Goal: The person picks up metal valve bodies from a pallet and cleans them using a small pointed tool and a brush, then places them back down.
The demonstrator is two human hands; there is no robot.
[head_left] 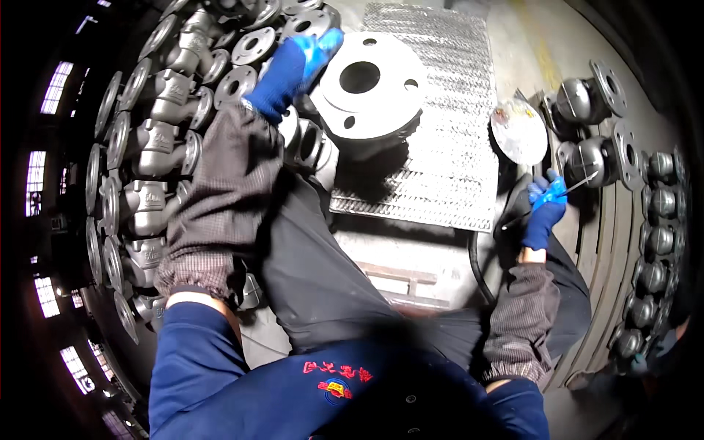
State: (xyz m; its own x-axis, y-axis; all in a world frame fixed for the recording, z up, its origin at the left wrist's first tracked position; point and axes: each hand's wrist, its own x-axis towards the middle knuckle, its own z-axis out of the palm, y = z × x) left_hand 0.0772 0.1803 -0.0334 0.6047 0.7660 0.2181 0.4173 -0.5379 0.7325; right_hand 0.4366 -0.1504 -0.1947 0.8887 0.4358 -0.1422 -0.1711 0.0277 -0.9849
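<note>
My left hand (297,70), in a blue glove, grips the left rim of a grey flanged metal casting (385,103). The casting's round flange faces up, with a large centre hole and smaller bolt holes around it. It is propped over a ribbed metal plate (455,169) and casts a dark shadow there. My right hand (546,205), also gloved in blue, is closed around a thin metal rod (581,182). The rod points up and to the right, away from the casting; its exact kind is too small to tell.
Several flanged valve bodies (155,147) stand in packed rows on the left. Two more castings (590,161) sit at the right, with another row (660,238) beyond them. A round pale disc (519,132) stands beside the plate. A dark hose (477,268) runs near my right knee.
</note>
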